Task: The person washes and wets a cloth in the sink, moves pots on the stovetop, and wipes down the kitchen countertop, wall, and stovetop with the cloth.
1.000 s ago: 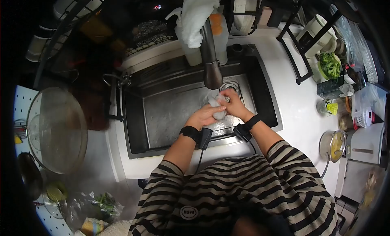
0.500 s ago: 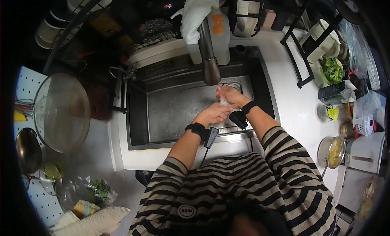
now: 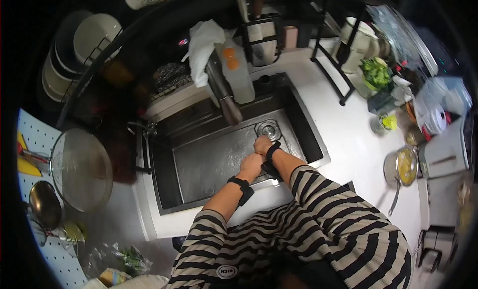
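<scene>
Over the near right part of the metal sink (image 3: 209,164), my left hand (image 3: 252,165) and my right hand (image 3: 262,144) are close together, both closed. Their fingers are curled, and whatever lies between them is hidden. A round drain (image 3: 268,131) shows just beyond my right hand. Above the sink hangs the dark faucet (image 3: 226,102), a white cloth (image 3: 203,48) draped over its upper part. Each wrist wears a black band.
Behind the faucet stands a translucent bottle (image 3: 239,75). A black rack (image 3: 338,85), greens (image 3: 376,74) and a pan of yellow food (image 3: 406,167) are at the right. At the left are a large round strainer (image 3: 82,169) and stacked bowls (image 3: 97,38).
The view has shifted. My hands have closed up and turned, and the pale wet material seen between them earlier no longer shows.
</scene>
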